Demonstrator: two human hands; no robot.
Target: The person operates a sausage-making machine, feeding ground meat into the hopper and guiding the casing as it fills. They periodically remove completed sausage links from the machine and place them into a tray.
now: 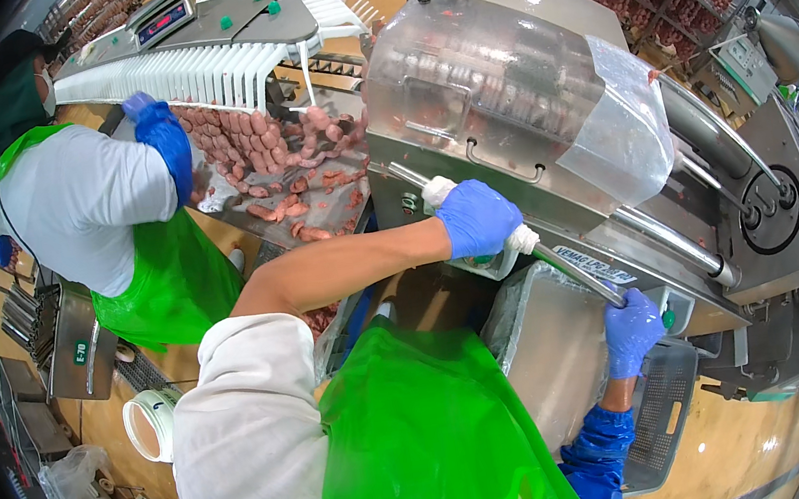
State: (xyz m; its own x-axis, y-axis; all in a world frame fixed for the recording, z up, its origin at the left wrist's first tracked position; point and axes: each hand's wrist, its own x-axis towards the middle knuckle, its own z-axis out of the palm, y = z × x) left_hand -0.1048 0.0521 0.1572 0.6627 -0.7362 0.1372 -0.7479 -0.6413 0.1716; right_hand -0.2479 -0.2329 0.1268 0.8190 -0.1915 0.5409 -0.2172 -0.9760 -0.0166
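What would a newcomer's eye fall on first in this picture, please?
Probably the bright green apron in the lower middle, then the blue-gloved left hand and right hand gripping a long rod before the clear-covered machine. At upper left, many pink sausages show beside a co-worker in matching green.

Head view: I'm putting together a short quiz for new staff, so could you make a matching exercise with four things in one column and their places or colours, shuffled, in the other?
Column one
1. Left hand
2. Bucket
3. Right hand
4. Wearer's apron

Column two
A. Bright green
B. At the lower right end of the rod
C. Round and white
D. Around the wrap on the rod, farther up and left

Right pairs: 1-D, 2-C, 3-B, 4-A
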